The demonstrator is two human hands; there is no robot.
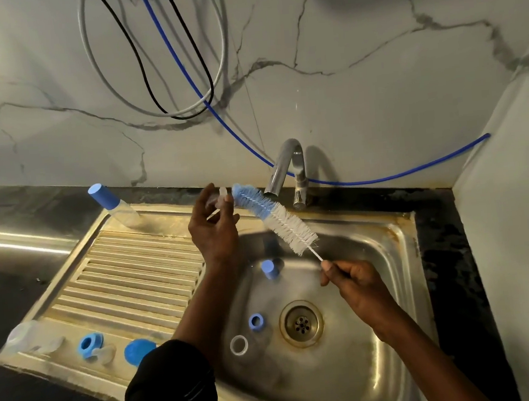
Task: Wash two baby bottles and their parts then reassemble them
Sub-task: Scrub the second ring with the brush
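While a bottle (pixel 113 204) stands capped at the drainboard's (pixel 129 276) back left corner and loose parts (pixel 90 343) line its front edge, the left hand (pixel 214 227) pinches a clear piece (pixel 223 200) above the basin's (pixel 336 379) left rim. The brush (pixel 274 218) tip touches it; the right hand (pixel 357 285) grips the wire handle over the basin, with a cap (pixel 270 269) and two rings (pixel 256 322) left of the drain (pixel 301 323).

Left hand (pixel 216 228): held up, fingers pinch a small clear part (pixel 223 199).
Right hand (pixel 358 283): lower, pinches the brush (pixel 274 214) wire.
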